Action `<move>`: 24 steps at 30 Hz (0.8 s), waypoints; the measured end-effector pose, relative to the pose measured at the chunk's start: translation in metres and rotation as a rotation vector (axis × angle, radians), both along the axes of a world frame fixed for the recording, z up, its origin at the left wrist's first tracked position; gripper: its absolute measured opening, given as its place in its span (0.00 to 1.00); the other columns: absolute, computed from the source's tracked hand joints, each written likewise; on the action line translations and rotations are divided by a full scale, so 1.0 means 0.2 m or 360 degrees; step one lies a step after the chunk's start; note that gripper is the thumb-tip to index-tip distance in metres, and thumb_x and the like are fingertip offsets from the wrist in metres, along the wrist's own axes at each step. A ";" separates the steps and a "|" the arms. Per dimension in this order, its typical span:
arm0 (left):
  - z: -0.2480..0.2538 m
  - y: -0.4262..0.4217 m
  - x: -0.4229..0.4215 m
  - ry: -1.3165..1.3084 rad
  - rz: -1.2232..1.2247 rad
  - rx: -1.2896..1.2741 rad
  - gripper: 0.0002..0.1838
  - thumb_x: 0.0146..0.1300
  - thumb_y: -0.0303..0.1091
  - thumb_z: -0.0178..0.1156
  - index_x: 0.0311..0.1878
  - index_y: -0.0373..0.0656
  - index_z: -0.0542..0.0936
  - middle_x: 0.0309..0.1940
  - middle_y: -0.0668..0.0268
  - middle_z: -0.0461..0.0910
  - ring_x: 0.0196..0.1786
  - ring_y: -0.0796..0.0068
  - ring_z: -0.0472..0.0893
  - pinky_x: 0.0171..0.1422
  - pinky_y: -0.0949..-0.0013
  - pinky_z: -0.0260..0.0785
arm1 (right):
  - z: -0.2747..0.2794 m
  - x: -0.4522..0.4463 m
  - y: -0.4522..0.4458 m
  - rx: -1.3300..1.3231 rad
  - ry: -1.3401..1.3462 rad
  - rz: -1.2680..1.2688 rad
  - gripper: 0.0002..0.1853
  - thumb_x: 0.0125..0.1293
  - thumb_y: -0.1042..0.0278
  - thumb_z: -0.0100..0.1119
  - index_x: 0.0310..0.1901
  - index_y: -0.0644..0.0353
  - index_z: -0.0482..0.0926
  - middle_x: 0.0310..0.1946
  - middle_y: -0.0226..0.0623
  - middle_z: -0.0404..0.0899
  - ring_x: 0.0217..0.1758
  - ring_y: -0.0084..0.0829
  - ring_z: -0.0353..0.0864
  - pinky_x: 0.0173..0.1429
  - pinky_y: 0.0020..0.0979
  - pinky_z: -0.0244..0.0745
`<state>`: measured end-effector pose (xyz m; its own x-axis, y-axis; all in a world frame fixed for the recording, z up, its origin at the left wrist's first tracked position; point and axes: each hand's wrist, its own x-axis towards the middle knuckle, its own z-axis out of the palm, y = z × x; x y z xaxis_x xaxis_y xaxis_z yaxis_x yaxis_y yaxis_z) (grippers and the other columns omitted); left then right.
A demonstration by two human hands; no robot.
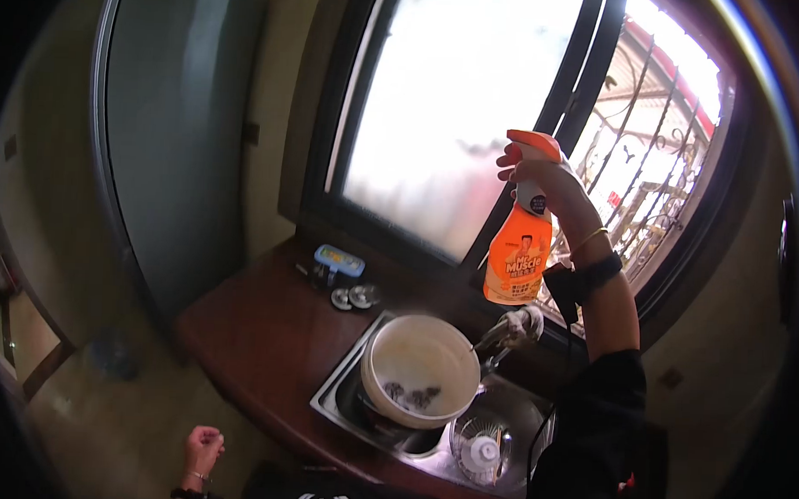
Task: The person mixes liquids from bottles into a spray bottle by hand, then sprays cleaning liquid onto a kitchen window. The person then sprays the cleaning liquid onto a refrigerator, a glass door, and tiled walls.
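Note:
My right hand point(550, 177) is raised in front of the window, wrapped round the neck of an orange spray bottle point(517, 258). The bottle hangs upright with its label towards me, and its orange trigger head points left. Low on the left, well away from the counter things, my left hand point(203, 449) has its fingers curled in, with nothing visible in them. Under the spray bottle, a large whitish bucket point(379, 376) stands over the sink, some dark lumps at its bottom.
The steel sink point(521, 412) holds a round wire strainer and a white object point(483, 450). A cloth is wrapped about the faucet point(522, 326). On the brown counter point(247, 332) lie a blue-yellow pack point(339, 261) and small metal discs point(361, 296). The sliding window point(457, 119) stands partly open before metal bars.

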<state>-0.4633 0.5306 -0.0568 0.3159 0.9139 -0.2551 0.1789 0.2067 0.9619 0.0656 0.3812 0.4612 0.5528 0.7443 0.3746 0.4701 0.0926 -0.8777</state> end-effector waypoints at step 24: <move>-0.20 0.53 0.10 -0.0025 -0.0282 -0.0132 0.08 0.61 0.29 0.64 0.41 0.39 0.78 0.28 0.67 0.82 0.25 0.81 0.80 0.28 0.78 0.72 | -0.86 -0.30 -0.17 -0.0096 0.0317 -0.0758 0.23 0.46 0.81 0.58 0.48 0.56 0.77 0.37 0.36 0.80 0.39 0.29 0.81 0.37 0.31 0.78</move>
